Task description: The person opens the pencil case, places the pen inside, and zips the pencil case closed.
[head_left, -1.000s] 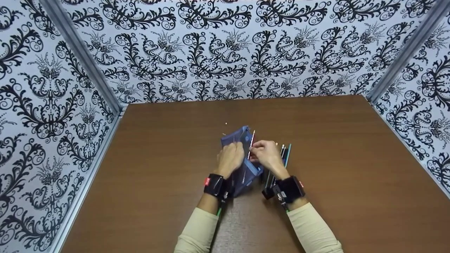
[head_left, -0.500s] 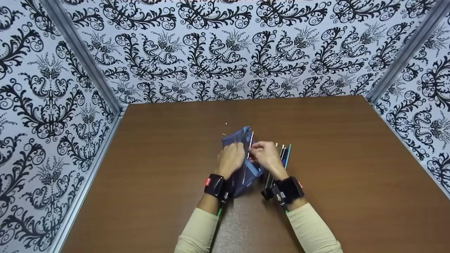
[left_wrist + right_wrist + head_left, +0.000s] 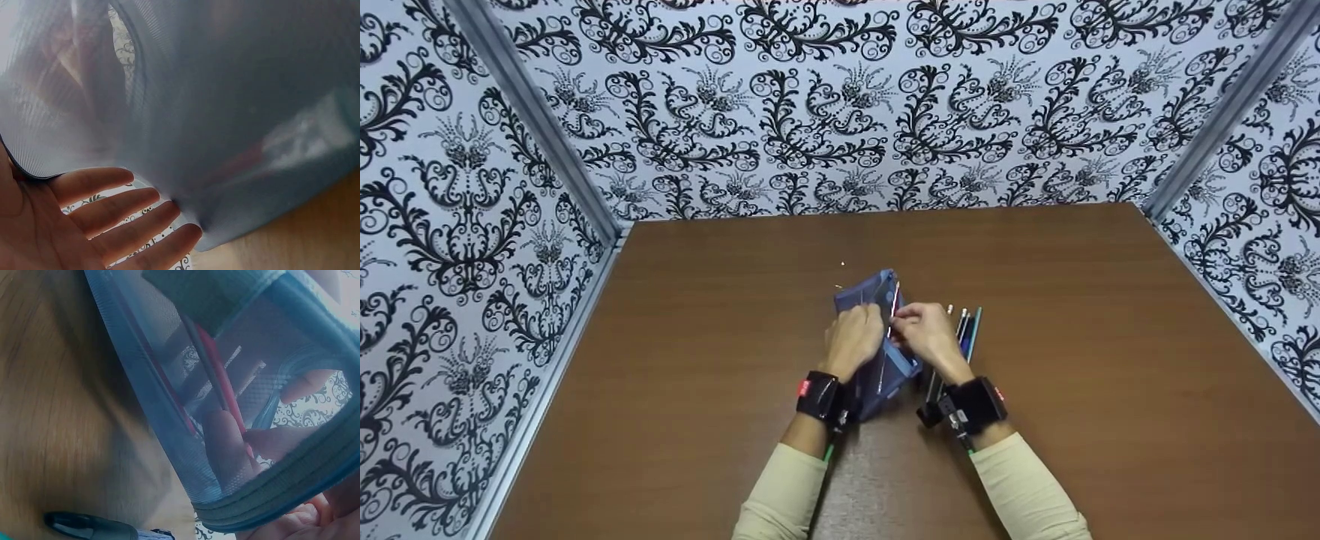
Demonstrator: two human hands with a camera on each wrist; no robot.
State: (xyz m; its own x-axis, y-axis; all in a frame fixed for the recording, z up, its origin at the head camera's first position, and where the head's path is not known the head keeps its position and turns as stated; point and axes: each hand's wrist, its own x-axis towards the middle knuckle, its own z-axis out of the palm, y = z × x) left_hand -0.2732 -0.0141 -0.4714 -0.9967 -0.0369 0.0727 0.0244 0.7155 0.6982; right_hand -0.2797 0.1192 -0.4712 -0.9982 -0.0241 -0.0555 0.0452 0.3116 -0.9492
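A: Red pencil (image 3: 220, 379)?
B: Slanted at the open mouth of the blue mesh pouch (image 3: 881, 375); depth inside, can't tell.
A: Hands?
B: Right hand (image 3: 928, 330) pinches the pencil between thumb and finger. Left hand (image 3: 853, 337) grips the pouch by its edge.
A: Nearby?
B: Loose pens (image 3: 969, 337) just beside the right wrist, one teal. All on a brown wooden tabletop (image 3: 697, 375).
A: Beyond?
B: White walls (image 3: 855, 97), black scrollwork.

Right hand (image 3: 281, 441) pinching a red pencil (image 3: 225, 388), seen through a blue mesh pouch (image 3: 287, 481); black-capped pen (image 3: 93, 526) nearby
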